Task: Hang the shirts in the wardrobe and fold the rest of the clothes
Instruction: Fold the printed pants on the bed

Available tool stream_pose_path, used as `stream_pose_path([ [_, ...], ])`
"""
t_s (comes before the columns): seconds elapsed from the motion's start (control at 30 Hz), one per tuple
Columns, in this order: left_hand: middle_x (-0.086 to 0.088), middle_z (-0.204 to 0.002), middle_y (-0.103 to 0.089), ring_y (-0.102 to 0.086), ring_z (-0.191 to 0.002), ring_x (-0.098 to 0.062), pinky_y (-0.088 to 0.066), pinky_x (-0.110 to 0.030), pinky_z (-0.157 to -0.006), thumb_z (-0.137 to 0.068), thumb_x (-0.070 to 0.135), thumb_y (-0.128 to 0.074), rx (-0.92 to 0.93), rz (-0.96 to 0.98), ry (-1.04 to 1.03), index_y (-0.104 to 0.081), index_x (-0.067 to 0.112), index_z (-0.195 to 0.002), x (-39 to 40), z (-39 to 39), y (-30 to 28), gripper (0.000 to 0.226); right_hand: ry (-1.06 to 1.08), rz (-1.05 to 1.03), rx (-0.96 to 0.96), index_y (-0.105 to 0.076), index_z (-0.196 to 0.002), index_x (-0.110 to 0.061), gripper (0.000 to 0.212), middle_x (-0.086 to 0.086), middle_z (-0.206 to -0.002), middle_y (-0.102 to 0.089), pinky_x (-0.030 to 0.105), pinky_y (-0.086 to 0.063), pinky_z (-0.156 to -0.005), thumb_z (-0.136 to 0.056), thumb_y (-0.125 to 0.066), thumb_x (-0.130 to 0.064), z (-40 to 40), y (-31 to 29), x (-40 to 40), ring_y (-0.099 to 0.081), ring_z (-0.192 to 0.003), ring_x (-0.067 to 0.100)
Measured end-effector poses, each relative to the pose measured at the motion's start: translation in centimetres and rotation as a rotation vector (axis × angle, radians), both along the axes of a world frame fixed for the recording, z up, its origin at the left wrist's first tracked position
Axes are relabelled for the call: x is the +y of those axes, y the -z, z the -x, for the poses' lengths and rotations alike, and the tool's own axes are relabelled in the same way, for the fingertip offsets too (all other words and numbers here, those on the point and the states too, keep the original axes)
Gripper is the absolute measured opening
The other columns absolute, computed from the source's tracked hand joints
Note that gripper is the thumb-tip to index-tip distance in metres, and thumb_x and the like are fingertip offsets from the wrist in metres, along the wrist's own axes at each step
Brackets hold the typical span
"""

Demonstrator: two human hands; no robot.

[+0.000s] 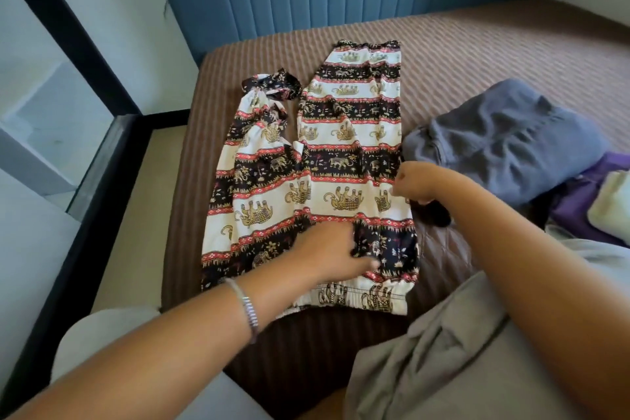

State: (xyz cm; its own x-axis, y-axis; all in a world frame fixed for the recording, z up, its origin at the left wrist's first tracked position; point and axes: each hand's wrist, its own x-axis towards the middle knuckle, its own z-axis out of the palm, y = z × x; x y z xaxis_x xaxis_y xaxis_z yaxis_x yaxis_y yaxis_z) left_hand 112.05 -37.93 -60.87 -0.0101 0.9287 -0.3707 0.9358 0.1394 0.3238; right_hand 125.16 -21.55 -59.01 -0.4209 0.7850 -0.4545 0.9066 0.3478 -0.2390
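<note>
Elephant-print pants lay flat on the bed. Left hand pressed them at 6 o'clock, fingers relaxed; right hand fingers pinched the 3 o'clock edge.

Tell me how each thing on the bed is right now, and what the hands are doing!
Elephant-print trousers: spread flat, not yet folded.
Left hand: presses on the trousers near the waistband.
Right hand: pinches the trousers' right edge.
Grey-blue garment: crumpled, unfolded.
Purple garment: bunched.
Grey cloth: rumpled.
</note>
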Motion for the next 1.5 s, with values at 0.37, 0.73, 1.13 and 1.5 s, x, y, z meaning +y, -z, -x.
stream_pose_path([
  [0.37, -0.009, -0.108, -0.062, -0.062, -0.101, -0.03, -0.051, -0.034, -0.074, -0.079, 0.038, -0.063, -0.087, 0.014, -0.224, -0.054, 0.009, -0.105, 5.9, -8.2, 4.2, 0.04, 0.284, 0.018, 0.497, -0.044, -0.143, -0.02, 0.053, 0.014, -0.137, -0.048, 0.025, -0.045, -0.076, -0.092, -0.055, -0.009, 1.5, 5.5, 4.1, -0.058, -0.102, 0.025],
  [0.73, -0.01, -0.088, -0.067, -0.066, -0.085, -0.025, -0.055, -0.034, -0.071, -0.084, -0.003, -0.053, -0.806, 0.109, -0.476, -0.061, 0.013, -0.089, 2.4, 6.0, 2.8, 0.019, 0.788, 0.225, 0.963, -0.055, -0.082, -0.011, 0.029, 0.009, -0.074, -0.056, 0.03, -0.045, -0.053, -0.082, -0.049, 0.017, 8.3, 5.1, 7.1, -0.054, -0.062, 0.021],
  [1.13, 0.007, -0.074, -0.064, -0.058, -0.083, -0.015, -0.052, -0.032, -0.071, -0.085, -0.022, -0.038, -1.337, 0.272, -0.624, -0.052, 0.023, -0.091, -3.1, 16.3, 0.6, 0.047, 0.402, 0.093, 0.832, -0.05, -0.129, 0.002, 0.049, 0.007, -0.081, -0.056, 0.025, -0.049, -0.057, -0.081, -0.057, 0.013, 27.1, -1.3, 5.6, -0.054, -0.059, 0.014],
  [1.5, -0.008, -0.117, -0.062, -0.062, -0.107, -0.034, -0.058, -0.048, -0.08, -0.081, -0.023, -0.034, -1.252, 0.396, -0.7, -0.054, 0.022, -0.107, -8.8, 21.1, 4.0, 0.056, 0.09, 0.223, 0.59, -0.044, -0.132, -0.007, 0.051, 0.009, -0.083, -0.054, 0.019, -0.044, -0.04, -0.084, -0.052, 0.01, 38.0, 3.8, -0.4, -0.054, -0.062, 0.017],
])
